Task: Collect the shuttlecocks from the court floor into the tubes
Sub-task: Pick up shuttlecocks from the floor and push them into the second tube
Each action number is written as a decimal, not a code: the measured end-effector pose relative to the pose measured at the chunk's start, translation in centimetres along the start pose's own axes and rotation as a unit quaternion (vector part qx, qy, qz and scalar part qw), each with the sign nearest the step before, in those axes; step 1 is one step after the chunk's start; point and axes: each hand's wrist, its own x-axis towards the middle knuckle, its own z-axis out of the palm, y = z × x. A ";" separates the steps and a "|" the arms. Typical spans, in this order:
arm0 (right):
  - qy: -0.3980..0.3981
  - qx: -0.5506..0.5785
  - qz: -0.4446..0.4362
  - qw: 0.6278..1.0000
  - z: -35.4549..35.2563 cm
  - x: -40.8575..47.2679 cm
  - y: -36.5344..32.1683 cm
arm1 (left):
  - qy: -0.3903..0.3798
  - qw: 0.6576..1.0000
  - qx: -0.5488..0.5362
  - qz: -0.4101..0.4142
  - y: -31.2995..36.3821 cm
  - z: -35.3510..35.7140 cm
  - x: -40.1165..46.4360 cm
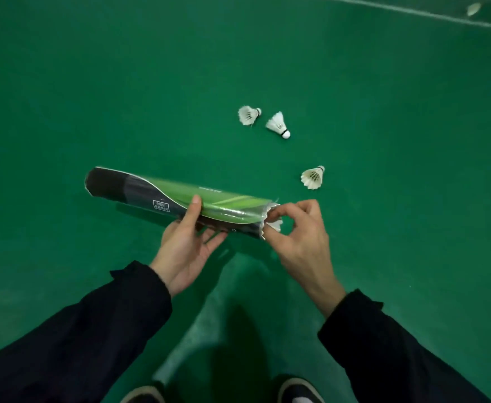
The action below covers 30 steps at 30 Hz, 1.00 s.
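My left hand [187, 245] holds a green-and-black shuttlecock tube [151, 193] from below, nearly level, its open end pointing right. At that open end my right hand [299, 237] pinches a white shuttlecock [274, 224] whose feathers stick out of the tube mouth. Three white shuttlecocks lie on the green court floor beyond the tube: one [248, 114] at the back left, one [279, 125] right beside it, and one [313, 177] nearer to my right hand.
A white court line [413, 13] crosses the far top right, with another shuttlecock [473, 8] lying past it. My two shoes [299, 392] show at the bottom edge. Green floor [93, 82] spreads all around.
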 end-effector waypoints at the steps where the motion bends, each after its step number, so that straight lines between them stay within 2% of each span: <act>1: 0.009 0.012 -0.005 1.000 -0.5 -0.2 -0.8 | -0.006 1.000 -0.007 -0.007 0.4 0.3 0.0; 2: -0.003 0.044 -0.012 0.999 -1.0 -0.5 -1.8 | -0.009 1.000 -0.016 -0.013 0.9 0.5 -0.1; 4: -0.079 0.095 -0.027 0.992 -2.2 -0.9 -4.2 | -0.018 0.999 -0.029 -0.021 1.9 0.9 -0.4; 6: -0.188 0.101 -0.017 0.977 -3.4 -1.1 -6.4 | -0.030 0.999 -0.032 -0.021 2.7 1.3 -0.7; 8: -0.237 0.087 -0.006 0.968 -4.1 -0.4 -7.4 | -0.044 0.998 -0.035 -0.020 3.5 1.9 -0.6; 14: -0.276 0.163 0.056 0.945 -2.0 3.3 -7.4 | -0.068 0.998 -0.015 -0.012 5.0 3.8 0.9; 16: -0.254 0.187 0.057 0.947 -0.7 4.5 -6.6 | -0.055 0.998 -0.019 -0.003 5.2 4.1 1.7; 19: -0.174 0.225 0.047 0.958 0.7 5.7 -4.6 | -0.027 0.999 -0.027 0.019 5.1 4.2 3.1; 21: -0.160 0.231 0.022 0.960 1.3 6.6 -3.1 | -0.007 0.999 -0.020 0.027 4.9 4.5 4.0; 23: -0.180 0.247 0.007 0.952 1.7 7.7 -1.6 | 0.015 0.999 -0.016 0.036 4.4 5.0 4.9; 30: -0.252 0.307 0.049 0.916 1.0 12.2 2.1 | 0.083 0.995 -0.004 0.063 2.3 8.7 7.4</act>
